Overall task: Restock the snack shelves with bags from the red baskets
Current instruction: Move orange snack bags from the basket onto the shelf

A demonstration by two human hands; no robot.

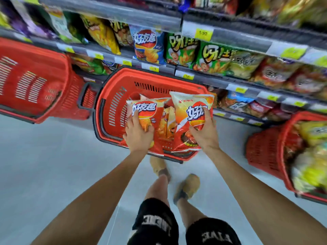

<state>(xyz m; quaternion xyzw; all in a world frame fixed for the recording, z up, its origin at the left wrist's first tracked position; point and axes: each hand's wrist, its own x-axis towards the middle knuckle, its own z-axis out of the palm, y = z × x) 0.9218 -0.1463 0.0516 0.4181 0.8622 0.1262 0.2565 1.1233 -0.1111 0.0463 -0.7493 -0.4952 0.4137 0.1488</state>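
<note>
Orange chip bags, two: my left hand point(138, 134) grips one bag point(146, 112), my right hand point(205, 132) grips another bag point(192, 112), both above the middle red basket point(113, 103).

shelves point(150, 18) packed with bags run across the top of the frame, slanting down toward the right. below them three baskets sit in a row on the floor point(53, 165): the left basket point(35, 82) at the left edge, the middle basket point(113, 96) at centre, and the right basket point(265, 151) at the right edge, with bags in it. over the middle basket the left hand point(139, 137) grips the left bag point(146, 112) and the right hand point(205, 133) grips the right bag point(191, 112), side by side. loose bags point(168, 124) lie in that basket, between and beneath the two. the feet point(189, 184) are at lower centre, just below the middle basket.
</note>
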